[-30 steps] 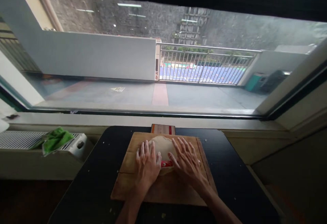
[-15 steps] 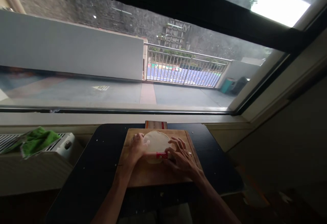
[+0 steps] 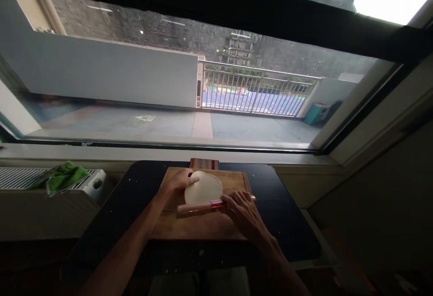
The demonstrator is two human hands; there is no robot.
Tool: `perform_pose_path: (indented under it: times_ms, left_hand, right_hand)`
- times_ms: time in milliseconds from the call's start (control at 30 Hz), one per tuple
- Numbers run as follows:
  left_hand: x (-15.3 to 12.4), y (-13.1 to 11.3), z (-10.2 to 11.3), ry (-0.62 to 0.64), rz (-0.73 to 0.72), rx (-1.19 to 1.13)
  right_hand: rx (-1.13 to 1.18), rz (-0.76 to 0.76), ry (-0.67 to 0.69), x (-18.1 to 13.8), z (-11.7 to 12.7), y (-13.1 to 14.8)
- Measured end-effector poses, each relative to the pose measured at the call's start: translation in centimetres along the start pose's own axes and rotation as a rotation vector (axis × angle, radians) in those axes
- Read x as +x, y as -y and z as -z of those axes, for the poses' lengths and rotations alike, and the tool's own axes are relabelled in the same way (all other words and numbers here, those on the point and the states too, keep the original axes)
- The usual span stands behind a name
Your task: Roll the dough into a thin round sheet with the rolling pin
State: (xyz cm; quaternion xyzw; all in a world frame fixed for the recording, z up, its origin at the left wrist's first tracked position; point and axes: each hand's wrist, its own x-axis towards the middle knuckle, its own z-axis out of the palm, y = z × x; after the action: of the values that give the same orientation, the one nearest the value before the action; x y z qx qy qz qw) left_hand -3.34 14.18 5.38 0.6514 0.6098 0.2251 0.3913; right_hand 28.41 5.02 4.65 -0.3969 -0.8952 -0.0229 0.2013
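Observation:
A round, flat sheet of pale dough [image 3: 203, 188] lies on a wooden cutting board [image 3: 199, 230]. At its upper left edge my left hand [image 3: 182, 179] pinches the dough, the thumb lying on top and the other fingers partly hidden. My right hand [image 3: 241, 203] is wrapped around the right part of a wooden rolling pin [image 3: 196, 209] with a red label. The pin slants across the near edge of the dough, its left end free. Whether the pin touches the dough, I cannot tell.
The board sits on a black table [image 3: 131, 206] with small white specks. Behind it is a flat box-like item [image 3: 204, 164] near the window sill [image 3: 162, 154]. To the left, a green cloth [image 3: 67, 176] lies on a white radiator [image 3: 50, 210].
My left hand has left the rolling pin and taken the dough's upper left edge. My right hand has gripped the pin, now nearer the dough's front edge. The view has shifted slightly.

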Motion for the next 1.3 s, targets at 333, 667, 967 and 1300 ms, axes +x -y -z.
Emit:
perform_pose_path:
  times_ms: [333, 667, 967, 1300]
  left_hand:
    - [1.3, -3.8, -1.5, 0.102, -0.156, -0.066]
    - [-1.5, 1.6, -2.8, -0.202, -0.171, 0.284]
    - [-2.5, 4.6, -7.0, -0.338, -0.19, 0.63]
    - [-6.8, 5.2, -9.2, -0.451, -0.177, 0.505]
  right_hand:
    - [0.028, -0.046, 0.065, -1.8, 1.2, -0.8]
    - [-0.009, -0.028, 0.266, 2.1, -1.5, 0.2]
    - [-0.113, -0.366, 0.166, 5.5, -2.0, -2.8]
    - [-0.108, -0.412, 0.248, 3.3, -3.0, -2.4]
